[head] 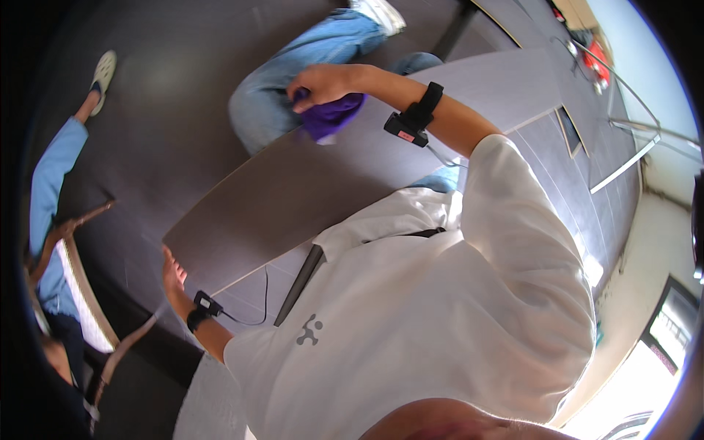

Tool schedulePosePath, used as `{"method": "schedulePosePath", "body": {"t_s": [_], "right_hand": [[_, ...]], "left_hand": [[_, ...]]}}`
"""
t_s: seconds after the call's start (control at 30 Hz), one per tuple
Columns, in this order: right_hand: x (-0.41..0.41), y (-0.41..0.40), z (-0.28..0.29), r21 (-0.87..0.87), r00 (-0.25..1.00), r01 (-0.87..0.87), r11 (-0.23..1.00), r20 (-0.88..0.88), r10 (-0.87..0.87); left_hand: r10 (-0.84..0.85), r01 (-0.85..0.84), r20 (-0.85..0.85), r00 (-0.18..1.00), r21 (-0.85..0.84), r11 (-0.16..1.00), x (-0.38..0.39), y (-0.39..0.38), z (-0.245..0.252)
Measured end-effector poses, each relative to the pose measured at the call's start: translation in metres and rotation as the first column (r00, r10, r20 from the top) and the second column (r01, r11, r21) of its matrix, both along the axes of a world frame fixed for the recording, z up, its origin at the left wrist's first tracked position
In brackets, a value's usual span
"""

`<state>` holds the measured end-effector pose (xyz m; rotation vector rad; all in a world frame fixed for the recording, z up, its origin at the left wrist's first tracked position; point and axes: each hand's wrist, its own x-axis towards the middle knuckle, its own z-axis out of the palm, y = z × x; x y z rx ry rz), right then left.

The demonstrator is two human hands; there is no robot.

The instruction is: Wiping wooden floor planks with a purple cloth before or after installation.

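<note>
A long brown-grey board point(286, 192) lies across my lap, over my bent legs in blue jeans. My right hand point(324, 88) is closed around a bunched purple cloth point(333, 116), which hangs at the board's far edge, above the jeans. The cloth's lower edge is blurred. At the board's left end my left hand point(174, 270) rests against the edge, its fingers stretched along it. Each of my wrists bears a black strap with a small box and a cable.
A person in blue trousers and a pale clog point(103, 82) sits at the left on a chair with a wooden frame point(88, 297). A metal frame point(627, 165) and red items point(597, 66) are by the right wall. A small panel with an opening point(572, 132) lies on the floor.
</note>
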<state>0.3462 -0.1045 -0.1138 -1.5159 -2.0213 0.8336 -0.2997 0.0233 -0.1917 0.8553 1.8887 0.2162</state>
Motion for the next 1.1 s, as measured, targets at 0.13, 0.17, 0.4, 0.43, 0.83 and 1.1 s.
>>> {"method": "schedulePosePath", "body": {"t_s": [0.13,0.17,0.4,0.43,0.83,1.1], "right_hand": [[-0.016,-0.066,0.019,0.268,0.974,0.225,0.937,-0.059,-0.217],[-0.029,-0.083,0.016,0.309,0.968,0.230,0.923,0.026,-0.250],[-0.056,-0.146,-0.024,0.436,0.947,0.111,0.893,0.227,-0.229],[-0.053,-0.149,-0.022,0.437,0.949,0.117,0.892,0.216,-0.230],[0.253,-0.289,-0.086,0.663,0.198,0.685,0.303,0.232,-0.952],[0.115,-0.195,-0.053,0.495,0.564,0.642,0.585,0.212,-0.798]], "left_hand": [[-0.037,0.036,-0.052,0.998,-0.012,0.999,0.014,0.008,0.012],[-0.040,0.039,-0.063,0.997,-0.019,0.999,0.007,0.010,0.015],[0.012,-0.004,-0.149,0.989,0.049,0.999,0.030,0.014,0.027],[0.061,-0.049,-0.152,0.987,0.082,0.995,0.030,0.011,0.026],[0.015,-0.017,-0.147,0.989,-0.007,1.000,0.043,0.023,0.031],[0.034,-0.032,-0.156,0.987,0.012,0.999,0.021,0.007,0.043]]}}
